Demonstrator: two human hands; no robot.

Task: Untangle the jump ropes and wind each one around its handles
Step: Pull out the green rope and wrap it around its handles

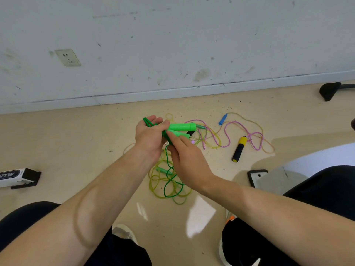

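Left grip (148,137) is up over the floor (76,141), palm turned toward me, closed round the pair of green handles (180,127). The thumb lies along the upper handle, and both handles stick out to the right past the fingers. A few dark turns of the green rope (169,181) poke out at that grip's fingertips.

Right grip (187,158) sits just beside and below the left, its forefinger laid straight against the lower handle and the other fingers curled under. The green rope drops from the gap between the two hands, right by the thumb side of this grip. I cannot tell whether it is pinching the cord or only touching it, as the thumb is hidden.

The rope's slack hangs to the floor and loops among the coils of a yellow-green clear rope (159,181). A loose green handle (163,170) lies in those coils, half covered by my right wrist.

To the right on the floor, well apart from the hands, are a pink braided rope (226,138), a blue handle (222,119) and a yellow-and-black handle (239,148), all tangled with a thin orange cord (267,148).

Something black (190,133) shows behind the handle ends, too small to make out. A phone-like slab (256,176) lies partly under a grey sheet. A white box (17,177) is cut off at the left edge.
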